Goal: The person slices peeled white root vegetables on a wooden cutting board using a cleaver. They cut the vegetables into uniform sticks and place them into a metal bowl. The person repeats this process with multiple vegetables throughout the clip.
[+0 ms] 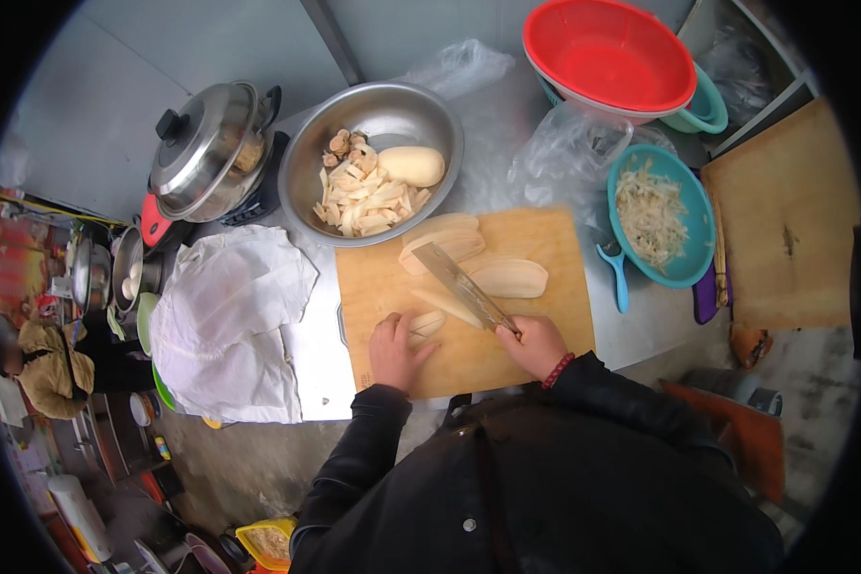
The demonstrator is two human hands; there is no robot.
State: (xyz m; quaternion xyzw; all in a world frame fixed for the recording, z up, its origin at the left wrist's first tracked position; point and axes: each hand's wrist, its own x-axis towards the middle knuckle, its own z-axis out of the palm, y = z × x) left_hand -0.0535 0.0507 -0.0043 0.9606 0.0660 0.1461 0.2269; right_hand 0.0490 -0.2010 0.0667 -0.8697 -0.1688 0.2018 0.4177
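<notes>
My right hand (536, 346) is closed on the handle of a cleaver (459, 283). Its broad blade points up and left over the wooden cutting board (555, 239). Long flat slices of a pale peeled root vegetable (509, 278) lie on the board, some partly behind the blade. At the board's lower left, my left hand (397, 346) curls around short pale vegetable pieces (425, 326), thumb on the near side. Just beyond the board stands a steel bowl (440, 120) with cut sticks (368, 196), knobby brownish ends and one whole peeled piece (413, 165).
To the right is a teal basin (703, 251) of pale shreds, with a blue peeler (619, 277) beside it. A red basin (607, 53) sits at the back. White cloth (230, 316) and a lidded steel pot (206, 153) occupy the left. Another board (784, 220) leans far right.
</notes>
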